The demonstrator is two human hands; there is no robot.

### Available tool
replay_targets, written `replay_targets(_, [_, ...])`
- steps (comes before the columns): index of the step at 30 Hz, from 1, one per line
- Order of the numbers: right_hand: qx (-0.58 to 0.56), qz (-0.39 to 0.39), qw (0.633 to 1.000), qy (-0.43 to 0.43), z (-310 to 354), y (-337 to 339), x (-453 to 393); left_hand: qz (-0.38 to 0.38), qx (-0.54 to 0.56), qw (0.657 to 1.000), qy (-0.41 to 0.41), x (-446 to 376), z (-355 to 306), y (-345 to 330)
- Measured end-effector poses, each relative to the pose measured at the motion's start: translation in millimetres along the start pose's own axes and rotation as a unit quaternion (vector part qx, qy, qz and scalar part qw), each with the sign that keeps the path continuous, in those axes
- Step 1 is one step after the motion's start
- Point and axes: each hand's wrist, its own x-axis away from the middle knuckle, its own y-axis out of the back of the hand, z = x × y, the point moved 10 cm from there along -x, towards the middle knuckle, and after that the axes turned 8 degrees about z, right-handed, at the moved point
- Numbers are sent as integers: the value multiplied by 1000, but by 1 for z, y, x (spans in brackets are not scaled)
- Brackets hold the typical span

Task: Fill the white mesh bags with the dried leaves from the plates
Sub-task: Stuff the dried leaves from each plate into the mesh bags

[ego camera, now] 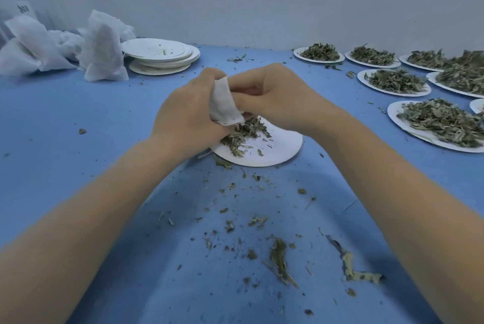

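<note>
Hands meet just above the near plate (275, 150): the left hand (183, 114) has its grip curled round a white mesh bag (224, 103), the right hand (269, 98) pinches leaves at the bag's mouth. Dried leaves (243, 135) lie on that plate beneath. Best to keep the mouth wide and over the plate, so spills land there, not on the bench (78, 140).

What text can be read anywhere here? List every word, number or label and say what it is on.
Dark print on the white bag at the far left: a few characters, too blurred and cut off to read.
No readable text on the plates, the mesh bag held by the left hand and right hand, or the blue tablecloth.
</note>
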Motion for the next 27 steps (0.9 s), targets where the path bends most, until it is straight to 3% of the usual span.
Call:
replay_targets(3, [-90,-74,993,21,-7,16,0,-17,-7,1000,-2,0,6,8])
replay_targets(6, [4,-170,985,-31,-25,32,4,-22,-41,999,-6,-1,14,10])
replay_targets(7, [75,-162,982,-61,-31,31,3,-24,-48,999,-3,-2,17,11])
replay_targets(9, [185,-74,972,-123,-48,12,0,-31,-55,998,3,-1,22,12])
replay_targets(12, [243,44,955,-163,-63,-17,-2,-44,-62,997,-1,-2,23,13])
replay_targets(16, [284,45,948,-139,-59,-13,-4,-44,-73,996,-3,-1,24,12])
replay_targets(21, [235,45,962,-132,-56,0,-2,-35,-78,996,13,-1,26,11])
replay_targets(27, [320,85,930,-159,-64,-13,-2,-22,-77,997,17,1,25,7])
